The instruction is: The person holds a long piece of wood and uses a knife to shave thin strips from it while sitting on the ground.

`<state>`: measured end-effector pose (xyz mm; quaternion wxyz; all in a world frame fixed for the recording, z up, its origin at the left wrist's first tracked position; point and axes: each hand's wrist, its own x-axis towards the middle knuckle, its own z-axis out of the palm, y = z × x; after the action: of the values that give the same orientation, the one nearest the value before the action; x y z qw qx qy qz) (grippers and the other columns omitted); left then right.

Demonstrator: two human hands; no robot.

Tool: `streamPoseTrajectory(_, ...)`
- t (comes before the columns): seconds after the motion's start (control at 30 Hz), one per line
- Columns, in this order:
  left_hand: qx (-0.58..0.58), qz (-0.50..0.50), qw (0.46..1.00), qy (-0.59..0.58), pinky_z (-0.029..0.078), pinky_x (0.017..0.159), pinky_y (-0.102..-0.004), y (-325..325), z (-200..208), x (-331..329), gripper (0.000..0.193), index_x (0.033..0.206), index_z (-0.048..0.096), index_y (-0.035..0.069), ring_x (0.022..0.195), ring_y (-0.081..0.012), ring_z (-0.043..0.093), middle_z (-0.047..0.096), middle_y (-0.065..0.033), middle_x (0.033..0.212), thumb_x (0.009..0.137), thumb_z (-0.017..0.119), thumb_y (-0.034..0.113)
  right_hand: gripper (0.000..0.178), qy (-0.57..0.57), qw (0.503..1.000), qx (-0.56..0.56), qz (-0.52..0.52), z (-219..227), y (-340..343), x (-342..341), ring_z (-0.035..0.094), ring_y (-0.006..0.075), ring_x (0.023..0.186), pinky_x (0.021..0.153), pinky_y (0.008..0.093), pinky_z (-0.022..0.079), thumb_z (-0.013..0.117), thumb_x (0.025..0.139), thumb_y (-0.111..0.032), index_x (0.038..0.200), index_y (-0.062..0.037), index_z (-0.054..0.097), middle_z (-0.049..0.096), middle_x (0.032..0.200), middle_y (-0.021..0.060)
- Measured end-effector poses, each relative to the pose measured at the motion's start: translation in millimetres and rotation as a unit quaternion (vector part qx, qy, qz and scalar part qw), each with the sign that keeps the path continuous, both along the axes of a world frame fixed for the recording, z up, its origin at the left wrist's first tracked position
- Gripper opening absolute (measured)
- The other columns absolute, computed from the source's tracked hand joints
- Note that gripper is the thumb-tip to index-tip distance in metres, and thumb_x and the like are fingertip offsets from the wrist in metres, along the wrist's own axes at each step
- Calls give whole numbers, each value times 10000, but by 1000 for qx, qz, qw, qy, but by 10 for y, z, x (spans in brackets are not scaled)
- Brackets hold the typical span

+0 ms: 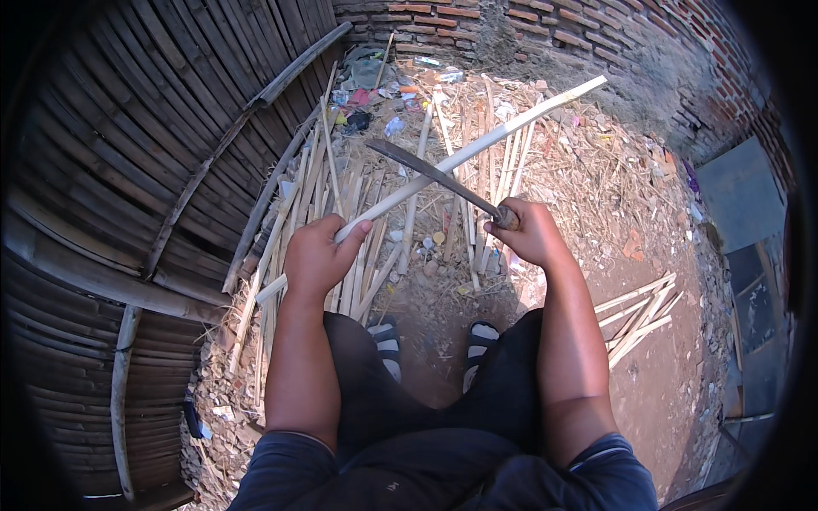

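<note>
My left hand [317,252] grips a long pale bamboo strip [503,134] near its lower end; the strip slants up and to the right, toward the brick wall. My right hand [527,232] is closed on the handle of a dark curved blade [426,170]. The blade reaches up and left and crosses over the strip about mid-length. I cannot tell if its edge touches the strip. Below the hands are my dark trousers and both feet in striped sandals [388,341].
A woven bamboo panel [128,170] stands along the left. Many split bamboo strips [341,204] lie on the ground ahead, with shavings and litter near a brick wall [554,25]. A small bundle of strips [639,315] lies to the right on bare dirt.
</note>
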<state>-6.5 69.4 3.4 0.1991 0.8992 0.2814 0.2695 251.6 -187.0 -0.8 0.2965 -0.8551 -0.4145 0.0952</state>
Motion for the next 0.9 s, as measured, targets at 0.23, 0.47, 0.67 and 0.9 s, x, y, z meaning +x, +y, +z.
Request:
streamPoseTrajectory(0.23,-4,11,1000,20,493,581,-497,-41,38,32,592,740,673,33,622,-405,639,634,-174,637,922,751,591,426,-5,1000,6,1,17,-28,-31,737,401,865,793,465,562,849,870,-347,1150,-39,760,744,892,251)
streamPoseTrajectory(0.47,-15,-1,1000,8,489,577,-489,-23,4,49,569,747,685,33,614,-397,639,631,-171,634,929,753,568,393,5,1000,3,-2,60,-35,-1,731,394,840,775,461,559,855,866,-345,1110,-51,761,739,873,236)
streamPoseTrajectory(0.67,-10,1,1000,6,489,593,-450,-45,13,24,586,759,699,22,607,-355,634,617,-164,632,930,748,580,359,10,1000,13,-15,80,-7,-79,697,373,768,736,454,535,867,865,-290,1018,1,721,708,822,227)
streamPoseTrajectory(0.9,-4,-14,998,55,557,724,-538,-82,243,19,635,875,746,75,811,-416,710,714,-165,800,963,611,690,290,1,997,80,-24,-17,-48,-59,646,258,715,699,401,512,873,857,-187,956,21,696,679,770,160)
